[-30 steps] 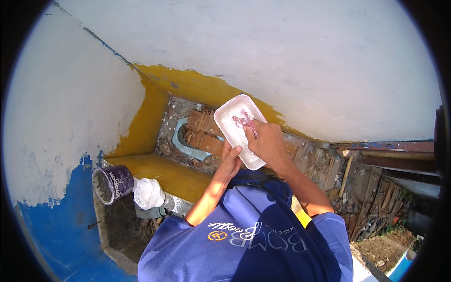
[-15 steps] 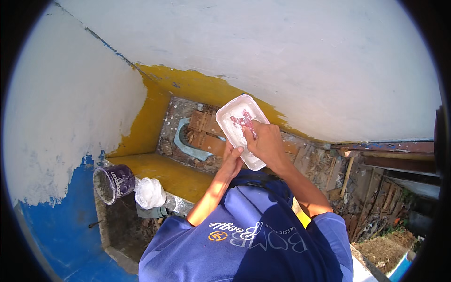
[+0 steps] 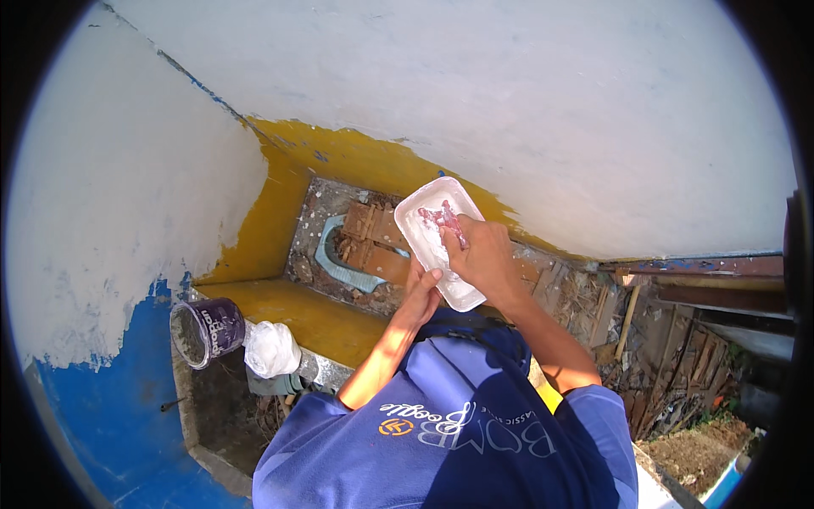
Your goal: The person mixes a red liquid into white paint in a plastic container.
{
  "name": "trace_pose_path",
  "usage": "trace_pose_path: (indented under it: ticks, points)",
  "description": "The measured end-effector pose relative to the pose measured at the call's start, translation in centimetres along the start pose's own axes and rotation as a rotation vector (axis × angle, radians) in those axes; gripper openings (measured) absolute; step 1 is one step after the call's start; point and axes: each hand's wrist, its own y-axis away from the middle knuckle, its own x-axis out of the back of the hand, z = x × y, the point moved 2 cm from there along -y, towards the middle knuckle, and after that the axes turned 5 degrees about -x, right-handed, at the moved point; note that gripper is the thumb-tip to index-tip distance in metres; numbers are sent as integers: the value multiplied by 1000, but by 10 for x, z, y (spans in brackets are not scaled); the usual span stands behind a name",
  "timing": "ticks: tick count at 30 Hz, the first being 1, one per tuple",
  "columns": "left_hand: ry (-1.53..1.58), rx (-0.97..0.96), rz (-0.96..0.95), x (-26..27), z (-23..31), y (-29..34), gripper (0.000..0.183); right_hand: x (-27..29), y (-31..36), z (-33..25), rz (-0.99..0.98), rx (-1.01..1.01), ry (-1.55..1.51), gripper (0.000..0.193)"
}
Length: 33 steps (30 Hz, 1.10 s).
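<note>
A shallow white rectangular tray [image 3: 469,299], its inside smeared with white paste, is tilted in front of my chest. My left hand [image 3: 415,297] grips its near left side, the thumb over the rim and the other fingers underneath. Over the tray, my right hand [image 3: 485,253] is closed around a reddish, white-smeared hand tool [image 3: 441,215]. The tool's wider end lies against the paste inside. Its exact kind is hidden by my fingers and the smears.
At left, a dark purple bucket [image 3: 219,326] and a white plastic bag [image 3: 271,349] rest on a ledge by a basin [image 3: 203,454]. Below are a light-blue squat toilet [image 3: 346,276] and brown boards [image 3: 377,225]. A patchy white-and-yellow wall [image 3: 543,127] rises ahead; wood scraps [image 3: 687,373] lie right.
The tray and both hands have shifted slightly right and toward me in the picture. My grips on the tray and the tool look the same.
</note>
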Motion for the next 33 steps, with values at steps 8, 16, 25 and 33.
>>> trace_pose_path:
  ticks: [8, 16, 25, 33]
  points:
    - [-129, 22, 69, -7, 1, 4, 102, -14, 4, -2, -23, 90, 65, 26]
    - [-111, 63, 44, -7, 1, 13, 102, -3, 4, -10, -32, 29, 109, 26]
    - [-115, 99, 17, 0, 0, 12, 107, -3, 6, -15, -49, 36, 117, 24]
    - [-113, 99, 19, -7, 3, 14, 106, -6, 7, -16, -34, 57, 94, 24]
